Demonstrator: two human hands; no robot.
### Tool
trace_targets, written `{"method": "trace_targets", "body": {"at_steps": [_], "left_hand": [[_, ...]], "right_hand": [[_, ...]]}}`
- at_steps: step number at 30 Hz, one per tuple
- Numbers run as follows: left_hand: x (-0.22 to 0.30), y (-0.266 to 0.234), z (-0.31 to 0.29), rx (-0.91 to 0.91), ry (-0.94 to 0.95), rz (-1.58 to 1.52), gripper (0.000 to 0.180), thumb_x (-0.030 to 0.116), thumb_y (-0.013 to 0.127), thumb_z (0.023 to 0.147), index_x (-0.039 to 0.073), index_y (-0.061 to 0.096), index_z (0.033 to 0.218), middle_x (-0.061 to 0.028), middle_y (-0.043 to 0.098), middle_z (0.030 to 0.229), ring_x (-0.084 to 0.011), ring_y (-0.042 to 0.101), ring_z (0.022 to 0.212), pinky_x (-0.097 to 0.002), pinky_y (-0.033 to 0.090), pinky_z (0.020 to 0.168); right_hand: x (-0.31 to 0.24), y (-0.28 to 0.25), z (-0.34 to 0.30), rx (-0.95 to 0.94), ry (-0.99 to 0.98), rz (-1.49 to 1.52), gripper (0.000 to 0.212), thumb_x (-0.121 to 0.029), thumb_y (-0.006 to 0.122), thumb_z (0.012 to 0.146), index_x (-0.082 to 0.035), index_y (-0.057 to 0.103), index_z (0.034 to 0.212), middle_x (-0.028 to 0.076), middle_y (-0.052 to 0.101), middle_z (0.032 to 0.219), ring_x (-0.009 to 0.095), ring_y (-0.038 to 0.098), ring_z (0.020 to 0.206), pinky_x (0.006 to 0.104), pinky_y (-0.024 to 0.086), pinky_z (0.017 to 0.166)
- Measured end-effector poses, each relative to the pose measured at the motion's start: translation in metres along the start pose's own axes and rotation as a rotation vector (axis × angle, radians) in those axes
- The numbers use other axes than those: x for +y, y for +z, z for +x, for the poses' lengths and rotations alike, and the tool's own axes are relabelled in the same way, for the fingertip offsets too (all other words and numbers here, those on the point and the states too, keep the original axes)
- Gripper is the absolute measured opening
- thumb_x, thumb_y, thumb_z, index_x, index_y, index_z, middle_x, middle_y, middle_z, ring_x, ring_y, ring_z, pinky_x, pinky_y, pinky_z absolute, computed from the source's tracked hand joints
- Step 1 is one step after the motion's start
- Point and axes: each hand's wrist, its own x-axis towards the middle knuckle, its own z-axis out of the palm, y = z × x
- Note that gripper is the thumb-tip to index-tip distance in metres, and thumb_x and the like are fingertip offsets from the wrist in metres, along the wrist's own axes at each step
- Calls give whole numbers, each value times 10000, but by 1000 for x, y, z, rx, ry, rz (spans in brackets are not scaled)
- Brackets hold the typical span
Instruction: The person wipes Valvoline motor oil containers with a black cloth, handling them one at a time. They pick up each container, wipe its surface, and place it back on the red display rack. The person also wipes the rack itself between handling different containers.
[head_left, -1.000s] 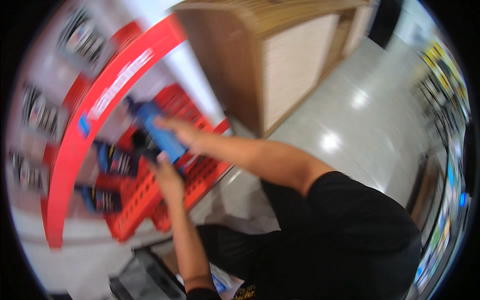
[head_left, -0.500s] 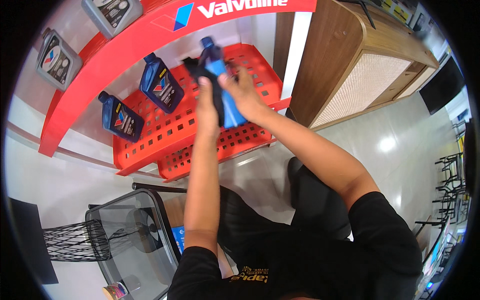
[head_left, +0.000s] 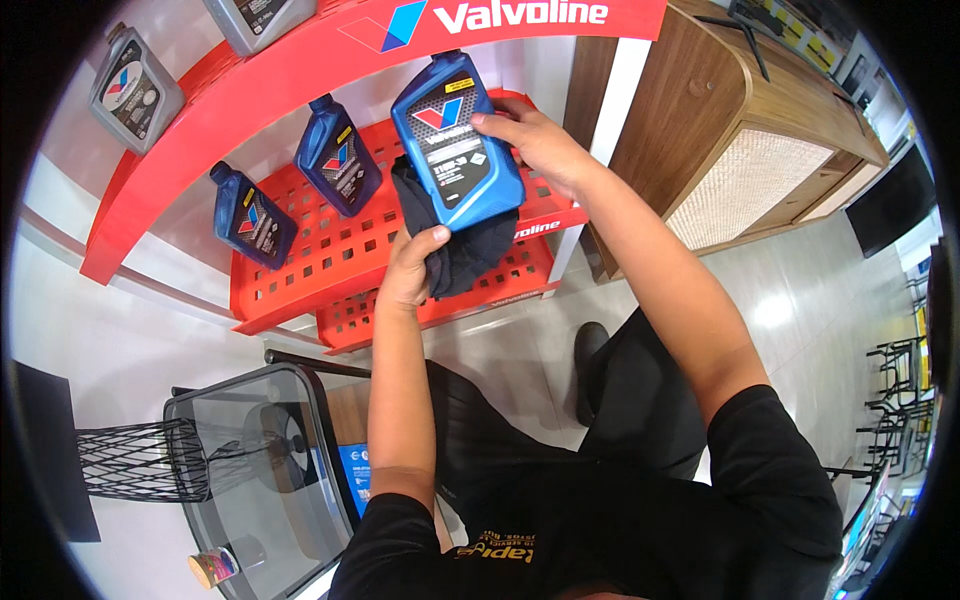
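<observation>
Held up before the red display rack is a blue motor oil bottle (head_left: 462,150), its labelled front turned toward me and its top tilted slightly left. My right hand (head_left: 545,148) grips its right side, thumb on the front face, other fingers behind. At its bottom edge is my left hand (head_left: 408,270), thumb on the lower corner, with a black cloth (head_left: 468,262) bunched behind and under the bottle. Two more blue oil bottles, one nearer (head_left: 338,165) and one further left (head_left: 253,222), stand on the perforated red shelf (head_left: 350,245).
Grey oil bottles (head_left: 136,92) stand on the upper shelf behind the red header (head_left: 300,80). A wooden cabinet (head_left: 680,110) with a woven panel is to the right. At lower left are a glass-topped table (head_left: 235,530), a black wire stand (head_left: 140,462) and a small cup (head_left: 214,568).
The bottle has turned from edge-on to label facing me. My right hand has shifted to its upper right side, my left to its bottom, and the cloth now hangs lower behind it.
</observation>
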Motion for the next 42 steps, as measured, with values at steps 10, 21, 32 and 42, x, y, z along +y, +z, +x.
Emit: {"method": "trace_targets", "body": {"at_steps": [10,21,32,42], "left_hand": [[1,-11,44,391,136,375,326,119,675,940,-55,614,1208,-125,720,1066,-212,706,964,-367,550,868],[-101,-12,165,-800,-452,-654,638,563,476,1056,127,475,1521,-123,398,1633,-284,327,1546,-476,244,1292],[-98,-3,281,179,11,1859,633,578,451,1028,318,405,1604,-52,252,1737,-491,212,1563,-763,153,1205],[-68,-5,287,285,-150,1915,743,567,391,1045,73,388,1600,-222,344,1644,-521,252,1489,-763,174,1121]], "right_hand": [[-9,-15,20,179,-245,-339,806,-297,850,813,45,483,1444,221,655,1292,300,670,1150,421,527,990],[47,-27,-91,-83,-225,-392,655,-182,808,840,-18,464,1373,128,523,1243,226,542,1238,377,431,1083],[58,-31,-91,0,-291,-404,736,-255,815,777,33,470,1359,196,502,1200,363,573,1158,428,482,999],[57,-34,-83,4,-286,-386,704,-246,812,800,24,471,1354,191,509,1200,348,585,1130,413,485,989]]}}
